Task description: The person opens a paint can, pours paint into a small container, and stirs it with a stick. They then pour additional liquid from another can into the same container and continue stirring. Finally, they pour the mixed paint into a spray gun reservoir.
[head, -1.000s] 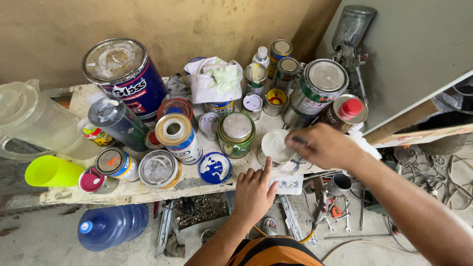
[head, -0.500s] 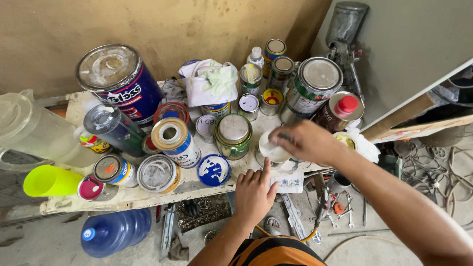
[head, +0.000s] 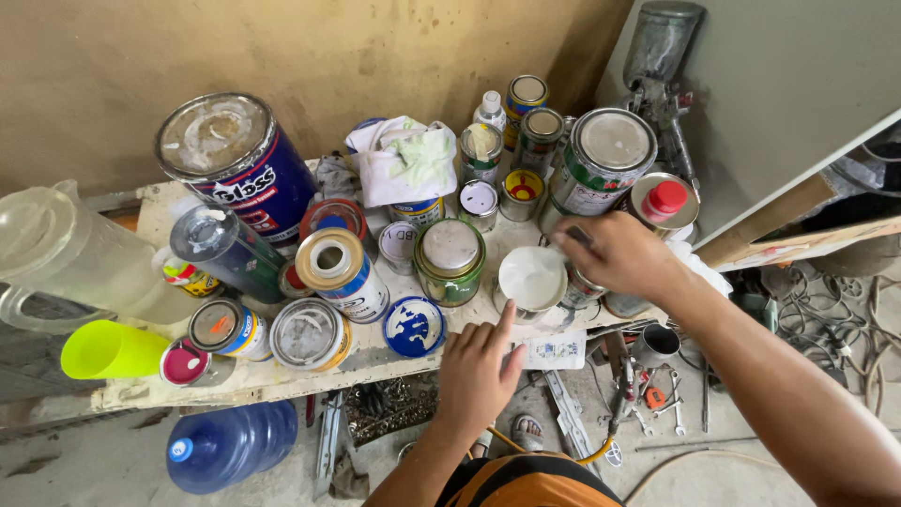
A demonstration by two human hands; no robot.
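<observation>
Centre frame: left hand (head: pixel 479 371), index finger out, props a white-lidded round can (head: pixel 531 282); right hand (head: pixel 615 253) curls over a metal tin (head: pixel 580 286) beside it, crowded by dented paint cans (head: pixel 601 164).

The shelf (head: pixel 282 380) is packed almost wall to wall — cans stand shoulder to shoulder from its back edge to its middle. Bare board shows only along the front edge, a narrow strip in front of the blue lid (head: pixel 414 326) and the open can (head: pixel 310 333). The large blue can (head: pixel 239 164) and the clear jug (head: pixel 66 253) block the left end; the rag (head: pixel 405 161) and the big grey-lidded tin (head: pixel 605 160) wall off the back — the right end is just as crowded.
</observation>
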